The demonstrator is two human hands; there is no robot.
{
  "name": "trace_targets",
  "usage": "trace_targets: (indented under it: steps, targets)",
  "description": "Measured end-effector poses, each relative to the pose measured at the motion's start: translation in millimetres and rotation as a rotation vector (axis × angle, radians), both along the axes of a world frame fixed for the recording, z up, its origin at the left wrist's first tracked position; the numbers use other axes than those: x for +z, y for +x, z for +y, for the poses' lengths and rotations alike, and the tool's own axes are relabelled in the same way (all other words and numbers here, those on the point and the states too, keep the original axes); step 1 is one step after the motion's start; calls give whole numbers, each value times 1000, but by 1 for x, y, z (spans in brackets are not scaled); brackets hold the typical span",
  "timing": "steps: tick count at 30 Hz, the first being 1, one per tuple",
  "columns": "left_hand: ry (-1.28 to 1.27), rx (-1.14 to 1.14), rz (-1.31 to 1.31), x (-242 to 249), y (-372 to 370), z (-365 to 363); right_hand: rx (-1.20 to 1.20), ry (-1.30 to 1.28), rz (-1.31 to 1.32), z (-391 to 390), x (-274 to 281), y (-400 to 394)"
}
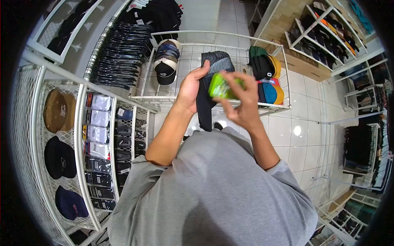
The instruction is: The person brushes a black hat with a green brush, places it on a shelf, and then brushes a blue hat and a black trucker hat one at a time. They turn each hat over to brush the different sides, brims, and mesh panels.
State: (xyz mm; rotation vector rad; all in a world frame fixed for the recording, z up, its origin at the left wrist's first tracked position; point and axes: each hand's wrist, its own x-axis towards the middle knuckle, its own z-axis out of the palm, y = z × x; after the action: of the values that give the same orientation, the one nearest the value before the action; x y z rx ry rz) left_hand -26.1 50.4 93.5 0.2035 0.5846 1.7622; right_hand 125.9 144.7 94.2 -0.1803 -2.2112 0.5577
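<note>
My left hand point(190, 89) grips a dark cap point(204, 107) from its left side, thumb up along the edge. The cap is held upright, its black brim pointing down toward my body and its patterned grey-black crown at the top. My right hand point(247, 102) holds a bright green palm-sized block point(218, 87) against or close over the cap's right side. Motion blurs the fingers and the block, so I cannot tell what kind of tool it is. Behind the hands, a stack of caps point(166, 70) sits on the left of a white wire display table point(188, 97).
Green, black and yellow caps point(262, 64) lie at the table's right end. Close on my left stands a white mesh rack with hats point(60, 158) and packaged goods point(97, 131). Black clothes on hangers point(123, 53) hang behind it. A cardboard box point(301, 63) lies beyond the table.
</note>
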Motion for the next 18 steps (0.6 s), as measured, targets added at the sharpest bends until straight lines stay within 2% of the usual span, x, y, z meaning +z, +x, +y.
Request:
trace_targets:
  steps: [2,4,6,8,10,12,15,18]
  targets:
    - [-5,-16,6,-8,0,7,220,-45,-164,2,-3,8]
    - [-17,-50,-14,-19,3,11,86,-32,-108,17,1,7]
    - [-86,-3,-29,-15,15,15,-171,-222,42,24,-4,-2]
    - [-36,24,-58,-16,19,20,-137,-186,41,23,-7,-1]
    - [54,-53,-123,-31,11,25,42,7,-113,15,-1,10]
    - [79,-138,-139,-34,11,23,99,-23,-166,18,0,11]
    - [-73,70,4,-24,26,26,-295,-255,60,27,-17,-2]
    - [-42,111,-46,-24,25,29,-243,-191,45,5,-24,7]
